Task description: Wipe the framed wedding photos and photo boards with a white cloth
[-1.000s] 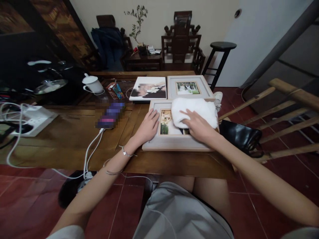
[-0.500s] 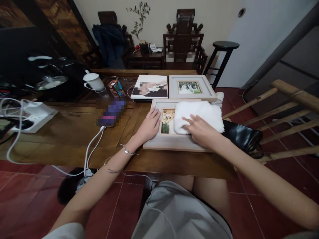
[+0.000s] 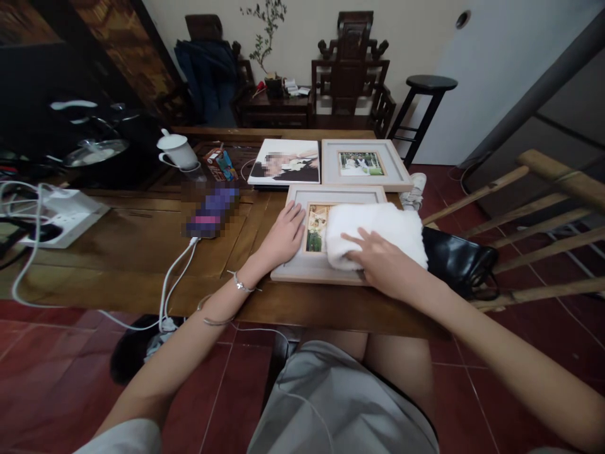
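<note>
A light wooden picture frame [image 3: 297, 268] lies flat near the table's front edge, with a small photo [image 3: 316, 228] partly showing on its left side. My left hand [image 3: 285, 234] rests on the frame's left border, fingers stretched out. A fluffy white cloth [image 3: 387, 221] covers the right part of the frame and hides the rest of the photo. My right hand [image 3: 384, 260] presses on the cloth's front part and grips it, with some fingers spread over the top.
Behind the frame lie a second frame [image 3: 397, 180] and a white-edged photo panel [image 3: 283, 173]. To the left are a charging phone [image 3: 212, 211], a drink carton [image 3: 220, 164], a lidded white cup [image 3: 177, 151] and a power strip [image 3: 70, 217]. A black bag [image 3: 456, 255] and wooden chair [image 3: 558, 170] stand right.
My right hand and the white cloth have moved slightly toward me, down the frame. My left hand stays on the frame's left border.
</note>
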A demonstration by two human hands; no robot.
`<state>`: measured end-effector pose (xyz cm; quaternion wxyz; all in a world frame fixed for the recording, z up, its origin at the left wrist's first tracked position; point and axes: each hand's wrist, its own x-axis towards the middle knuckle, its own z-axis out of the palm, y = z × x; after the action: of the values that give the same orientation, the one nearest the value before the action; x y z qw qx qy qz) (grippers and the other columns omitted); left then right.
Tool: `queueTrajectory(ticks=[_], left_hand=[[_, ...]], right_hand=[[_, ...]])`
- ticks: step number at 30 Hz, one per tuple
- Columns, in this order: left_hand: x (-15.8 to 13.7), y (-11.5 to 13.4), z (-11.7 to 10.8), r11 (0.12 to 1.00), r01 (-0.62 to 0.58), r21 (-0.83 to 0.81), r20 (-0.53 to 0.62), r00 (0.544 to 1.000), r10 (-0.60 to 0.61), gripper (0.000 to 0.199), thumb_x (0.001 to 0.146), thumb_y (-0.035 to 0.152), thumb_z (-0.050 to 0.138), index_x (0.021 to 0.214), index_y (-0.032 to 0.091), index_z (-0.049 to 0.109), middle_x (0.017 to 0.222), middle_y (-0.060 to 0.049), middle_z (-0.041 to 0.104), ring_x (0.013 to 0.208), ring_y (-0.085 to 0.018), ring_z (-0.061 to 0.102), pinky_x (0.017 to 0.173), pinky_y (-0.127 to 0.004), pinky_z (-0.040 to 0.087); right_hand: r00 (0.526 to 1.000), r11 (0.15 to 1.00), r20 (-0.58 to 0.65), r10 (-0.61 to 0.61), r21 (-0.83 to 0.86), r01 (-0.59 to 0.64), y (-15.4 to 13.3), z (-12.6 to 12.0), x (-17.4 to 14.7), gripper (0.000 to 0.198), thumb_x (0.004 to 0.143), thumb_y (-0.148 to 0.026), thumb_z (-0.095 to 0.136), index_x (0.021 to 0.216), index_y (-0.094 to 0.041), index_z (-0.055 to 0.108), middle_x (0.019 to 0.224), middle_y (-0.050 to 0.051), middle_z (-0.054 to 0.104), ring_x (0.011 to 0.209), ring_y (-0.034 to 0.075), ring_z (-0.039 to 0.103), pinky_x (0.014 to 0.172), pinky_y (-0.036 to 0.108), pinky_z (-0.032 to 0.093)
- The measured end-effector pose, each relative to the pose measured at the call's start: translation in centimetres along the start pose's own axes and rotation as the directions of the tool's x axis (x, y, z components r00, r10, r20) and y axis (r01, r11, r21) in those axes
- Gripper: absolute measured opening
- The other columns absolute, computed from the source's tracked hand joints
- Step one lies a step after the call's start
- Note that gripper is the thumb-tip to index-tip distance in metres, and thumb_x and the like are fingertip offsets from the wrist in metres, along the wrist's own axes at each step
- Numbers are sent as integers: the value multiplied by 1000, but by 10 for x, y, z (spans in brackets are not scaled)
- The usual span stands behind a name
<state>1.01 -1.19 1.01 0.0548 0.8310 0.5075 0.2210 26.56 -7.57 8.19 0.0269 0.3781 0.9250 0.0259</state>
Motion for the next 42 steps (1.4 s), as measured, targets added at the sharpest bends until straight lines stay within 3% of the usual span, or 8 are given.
queueTrajectory(ticks=[7,12,17,23,28,32,36,42], left_hand=[[0,0,-2,1000,1,2,12,1000,-1,49,101,26,35,142,5,52,153,-18,48,151,-31,29,125,-52,26],[0,-2,-1,1000,4,-24,-3,1000,-4,47,100,27,37,142,9,53,153,-15,50,151,-30,31,124,-54,27],[0,-1,0,999,16,-30,-16,1000,-16,47,100,26,37,140,7,54,153,-18,48,151,-31,31,124,-54,28],[0,0,0,1000,17,-17,-16,1000,-17,48,100,25,36,141,6,53,153,-18,48,150,-31,31,124,-52,27],[0,0,0,1000,17,-26,-15,1000,-18,48,100,25,36,141,5,53,153,-19,48,151,-32,30,124,-53,27],[1,0,0,999,13,-31,-6,1000,-13,48,100,25,36,140,5,53,153,-19,48,151,-32,30,124,-53,26],[1,-1,0,999,14,-45,-6,1000,-14,47,100,26,37,141,8,53,152,-19,48,150,-33,31,123,-56,27],[0,-1,-1,999,9,-46,-8,1000,-10,47,100,26,37,139,7,54,152,-19,49,150,-33,31,123,-54,28]], right_hand=[[986,988,-145,78,-118,-95,63,18,55,56,80,6,43,128,-11,67,158,15,42,142,41,37,110,58,37],[985,976,-136,102,-176,-125,75,17,73,51,83,3,44,127,-11,67,159,15,41,141,41,38,110,59,34],[998,985,-41,38,-164,-45,49,12,50,50,82,4,41,121,-10,70,155,16,46,136,42,44,107,59,37],[994,997,85,-65,43,61,-4,-16,-13,50,73,5,48,111,-15,73,149,10,55,131,39,52,106,54,44],[986,989,106,-130,83,122,-30,-22,-34,55,69,5,50,115,-18,72,156,10,47,136,41,49,106,57,46],[997,997,11,-72,18,72,-17,-1,-12,54,74,5,49,118,-16,71,154,11,50,140,41,45,110,59,42],[999,998,-52,10,-69,-13,21,18,25,49,79,3,48,119,-14,71,156,13,47,144,43,38,112,63,37],[979,977,-156,134,-143,-157,61,23,70,52,82,4,44,125,-11,68,162,13,37,148,45,28,113,66,33]])
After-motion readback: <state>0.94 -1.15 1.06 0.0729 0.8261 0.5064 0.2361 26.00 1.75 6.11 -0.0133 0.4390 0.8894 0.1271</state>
